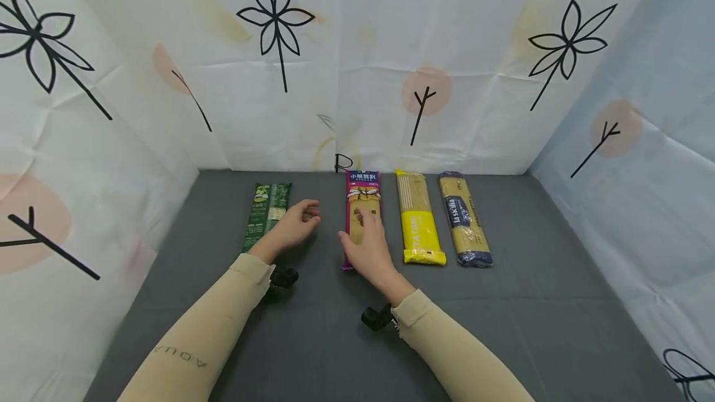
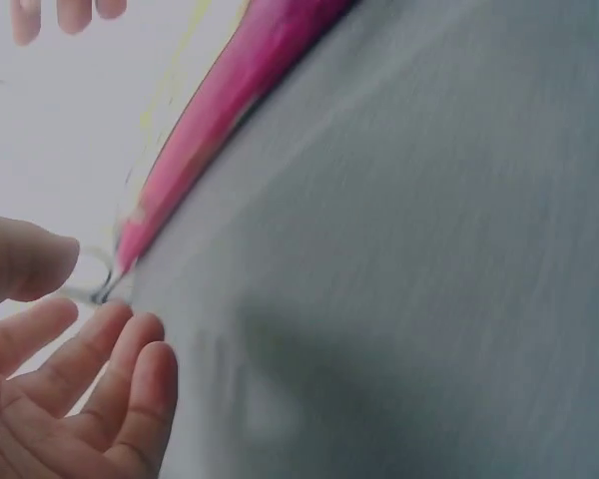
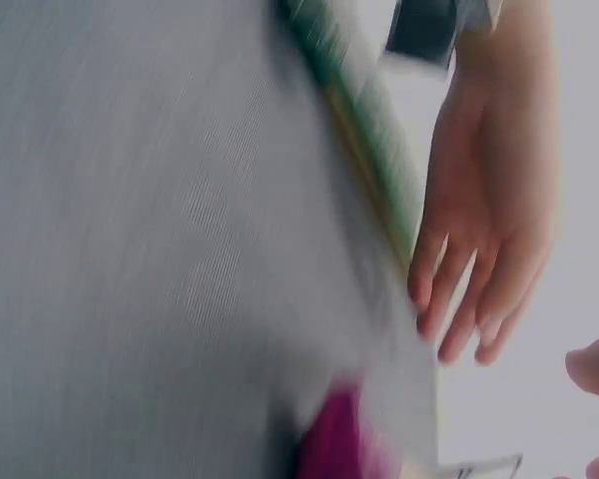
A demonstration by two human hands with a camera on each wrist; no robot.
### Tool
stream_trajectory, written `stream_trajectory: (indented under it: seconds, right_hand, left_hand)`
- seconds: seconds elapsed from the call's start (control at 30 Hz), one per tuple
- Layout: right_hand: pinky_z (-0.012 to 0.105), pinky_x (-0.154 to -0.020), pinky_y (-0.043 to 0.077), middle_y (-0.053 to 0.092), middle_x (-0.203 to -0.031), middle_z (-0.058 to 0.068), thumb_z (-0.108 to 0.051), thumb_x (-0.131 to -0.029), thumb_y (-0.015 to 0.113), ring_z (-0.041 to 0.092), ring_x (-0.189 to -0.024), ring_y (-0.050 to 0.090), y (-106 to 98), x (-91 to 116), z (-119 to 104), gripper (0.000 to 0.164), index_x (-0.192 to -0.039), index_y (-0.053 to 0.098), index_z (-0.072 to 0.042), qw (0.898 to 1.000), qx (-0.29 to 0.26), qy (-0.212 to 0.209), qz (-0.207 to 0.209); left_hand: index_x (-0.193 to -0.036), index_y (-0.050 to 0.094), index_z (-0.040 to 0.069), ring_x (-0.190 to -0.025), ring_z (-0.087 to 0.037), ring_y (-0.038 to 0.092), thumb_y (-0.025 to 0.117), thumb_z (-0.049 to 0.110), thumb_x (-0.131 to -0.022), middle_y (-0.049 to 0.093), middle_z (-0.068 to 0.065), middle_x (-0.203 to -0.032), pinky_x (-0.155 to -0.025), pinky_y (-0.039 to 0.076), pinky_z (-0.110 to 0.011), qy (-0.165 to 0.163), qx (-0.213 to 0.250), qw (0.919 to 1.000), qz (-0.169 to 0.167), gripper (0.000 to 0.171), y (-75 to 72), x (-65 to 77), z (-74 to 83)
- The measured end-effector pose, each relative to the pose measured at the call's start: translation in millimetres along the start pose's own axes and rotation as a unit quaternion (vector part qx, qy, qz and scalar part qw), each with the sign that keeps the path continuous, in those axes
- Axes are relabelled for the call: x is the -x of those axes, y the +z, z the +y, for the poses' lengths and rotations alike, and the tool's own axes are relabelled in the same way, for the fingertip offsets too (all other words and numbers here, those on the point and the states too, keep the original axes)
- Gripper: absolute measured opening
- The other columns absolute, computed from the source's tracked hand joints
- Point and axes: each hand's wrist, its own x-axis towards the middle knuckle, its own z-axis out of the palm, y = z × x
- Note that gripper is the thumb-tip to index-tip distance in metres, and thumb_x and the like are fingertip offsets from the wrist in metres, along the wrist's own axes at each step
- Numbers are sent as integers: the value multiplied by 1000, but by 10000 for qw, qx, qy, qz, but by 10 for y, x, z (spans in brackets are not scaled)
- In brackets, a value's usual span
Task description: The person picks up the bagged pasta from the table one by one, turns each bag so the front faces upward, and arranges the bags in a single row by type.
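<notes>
A pasta pack [image 1: 354,194] with a purple-pink wrapper lies lengthwise near the middle of the table. My right hand [image 1: 370,254] is over its lower half, fingers extended and thumb spread to the left. In the left wrist view the pink edge of that pack [image 2: 210,115] runs diagonally. My left hand [image 1: 292,227] hovers between the green pack [image 1: 262,209] and the purple-pink one, its fingers loosely bent with nothing in them. Its wrist and palm cover the green pack's lower right part. Fingertips of the right hand show at the right wrist view's edge.
Right of the purple-pink pack lie a yellow pasta pack [image 1: 420,228] and a pasta pack with dark blue ends [image 1: 465,219]. All rest on a dark grey table cloth [image 1: 335,352]. White patterned curtains [image 1: 357,36] enclose the back and sides.
</notes>
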Motion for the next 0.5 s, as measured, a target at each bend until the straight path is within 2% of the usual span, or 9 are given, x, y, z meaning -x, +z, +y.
stream_trajectory:
  seconds: [0.13,0.23,0.37,0.43,0.5]
  right_hand:
    - [40,-96,45,43,-132,13,-31,-93,66,28,-117,47,169,97,-160,65,-146,34,-11,9939,-850,5,-701]
    - [38,-93,46,44,-131,15,-33,-94,64,27,-116,48,328,163,-213,64,-146,35,-11,9867,-1188,108,-1108]
    - [37,-88,47,46,-129,15,-38,-93,64,25,-111,50,500,225,-233,65,-145,36,-10,9801,-1251,167,-1535]
    - [36,-87,47,45,-128,13,-39,-93,64,23,-108,50,546,242,-240,67,-146,36,-9,9779,-1194,179,-1705]
    - [35,-86,48,45,-127,12,-40,-93,65,22,-107,50,568,253,-249,68,-146,36,-8,9763,-1147,221,-1821]
  left_hand:
    - [-149,32,6,-123,-34,47,50,18,-102,46,-18,-139,-92,46,-48,-60,-217,9995,240,51,-279,37,-77]
    - [-149,32,5,-128,-38,41,51,19,-101,42,-20,-142,-97,41,-53,-143,-703,9961,506,53,-471,40,-171]
    - [-151,29,5,-133,-49,25,55,24,-99,29,-23,-150,-101,25,-67,-496,-1343,9865,794,61,-695,23,-309]
    - [-152,25,4,-134,-54,17,57,27,-97,21,-26,-152,-101,19,-71,-727,-1507,9828,781,68,-765,21,-358]
    - [-154,19,3,-134,-58,13,60,32,-96,16,-29,-153,-100,19,-72,-946,-1539,9813,657,76,-798,32,-387]
